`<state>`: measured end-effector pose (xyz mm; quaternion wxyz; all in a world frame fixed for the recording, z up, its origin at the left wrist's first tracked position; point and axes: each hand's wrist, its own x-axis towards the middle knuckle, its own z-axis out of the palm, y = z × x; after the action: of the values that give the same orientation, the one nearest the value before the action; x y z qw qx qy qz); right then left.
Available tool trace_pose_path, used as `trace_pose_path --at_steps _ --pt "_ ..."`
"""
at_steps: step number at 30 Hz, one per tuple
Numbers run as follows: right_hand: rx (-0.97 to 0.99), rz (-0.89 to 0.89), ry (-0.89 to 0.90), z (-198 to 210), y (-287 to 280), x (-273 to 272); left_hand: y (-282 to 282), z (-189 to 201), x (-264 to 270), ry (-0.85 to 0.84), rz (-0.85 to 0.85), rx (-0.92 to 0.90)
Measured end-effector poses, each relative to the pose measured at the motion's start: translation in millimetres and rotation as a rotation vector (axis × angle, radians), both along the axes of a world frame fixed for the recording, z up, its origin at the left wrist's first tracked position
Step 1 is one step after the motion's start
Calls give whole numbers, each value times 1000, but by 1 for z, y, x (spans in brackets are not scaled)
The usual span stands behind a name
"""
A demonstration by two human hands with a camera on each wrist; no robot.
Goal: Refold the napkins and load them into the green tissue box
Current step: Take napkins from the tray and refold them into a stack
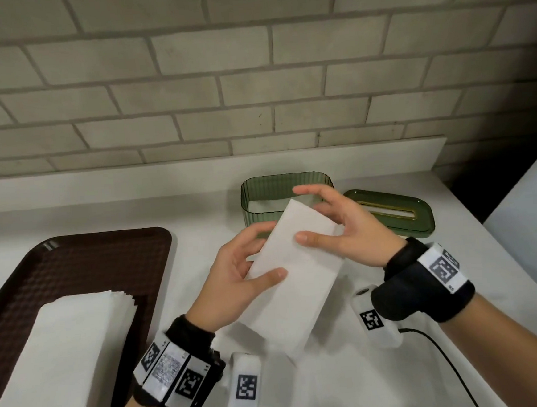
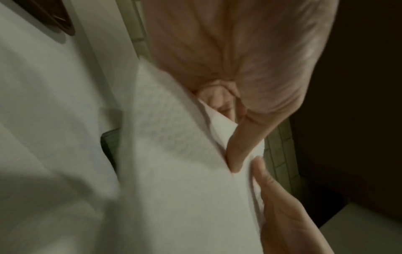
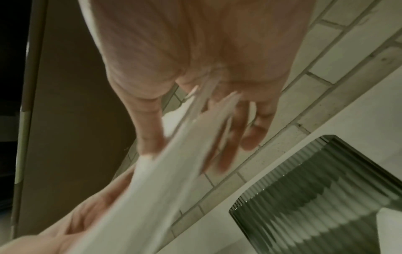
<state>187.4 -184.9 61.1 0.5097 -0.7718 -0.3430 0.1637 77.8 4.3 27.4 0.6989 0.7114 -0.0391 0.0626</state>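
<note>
Between my two hands, above the white counter (image 1: 308, 393), I hold a folded napkin (image 1: 295, 275), a long white rectangle tilted with its far end toward the box. My left hand (image 1: 234, 280) grips its left edge: thumb (image 1: 268, 278) laid across the top face, fingers curled beneath. The left wrist view shows that thumb (image 2: 243, 142) tucked between paper layers, so the fold looks loose there. My right hand (image 1: 349, 229) takes the far right part: thumb (image 1: 315, 239) pressed on top, middle fingers behind the sheet, index finger (image 1: 311, 192) lifted off and nearly straight. The right wrist view is motion-blurred; I make out fingers (image 3: 230, 142) spread behind the paper's edge, no more. Just past my right fingertips stands the green tissue box (image 1: 254, 201), ribbed, translucent, open at the top, white napkins already lying in its bottom; the held napkin's far corner overlaps its near wall in the head view, whether touching I cannot tell. Right of my right hand, beside the box, lies its green lid (image 1: 422, 220), slot facing up. Well left of my left fingers sits a brown tray (image 1: 72, 260) carrying a stack of unfolded napkins (image 1: 64, 354). Behind everything runs a pale brick wall (image 1: 250, 76).
</note>
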Motion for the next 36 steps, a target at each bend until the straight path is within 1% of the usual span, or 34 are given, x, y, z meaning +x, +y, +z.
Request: trace_pose_path --at_steps 2,3,5,7,9,10,12,13,15,17,20,22,23,26,29,32,34,36 --pt "74 20 50 0 1 2 3 6 4 27 -14 -25" --pt "114 -20 38 0 2 6 6 7 7 51 -7 -31" --pt "188 -160 7 -4 5 17 15 7 15 94 26 -22" --pt "239 -304 -5 -7 9 31 24 6 28 99 108 -29" --pt "240 -390 -41 -10 15 50 36 5 48 46 264 -16" --pt "212 -420 -100 -12 20 60 41 6 62 -3 355 37" --pt "120 -473 -271 -15 30 80 49 12 90 -105 510 220" --pt "74 -491 -330 -16 34 88 51 17 102 -151 557 299" --pt "-3 -507 -384 -19 41 101 54 24 121 -195 598 425" --pt "-91 -525 -426 -24 42 111 57 22 136 -167 557 564" --pt "-327 -528 -467 -35 38 119 59 8 148 -32 395 842" --pt "-491 -501 -495 -42 37 120 58 -2 150 68 287 932" --pt "-543 -485 -502 -45 36 120 57 -6 150 111 249 953" --pt "-672 -439 -525 -53 36 121 52 -13 154 181 198 1030" --pt "-791 -368 -584 -56 40 119 44 -11 159 219 168 1180" --pt "-870 -361 -642 -56 42 115 37 -6 159 242 148 1346" --pt "-887 -375 -701 -56 41 112 36 -6 158 208 167 1469" --pt "-855 -374 -712 -55 41 110 37 -7 158 143 166 1504"
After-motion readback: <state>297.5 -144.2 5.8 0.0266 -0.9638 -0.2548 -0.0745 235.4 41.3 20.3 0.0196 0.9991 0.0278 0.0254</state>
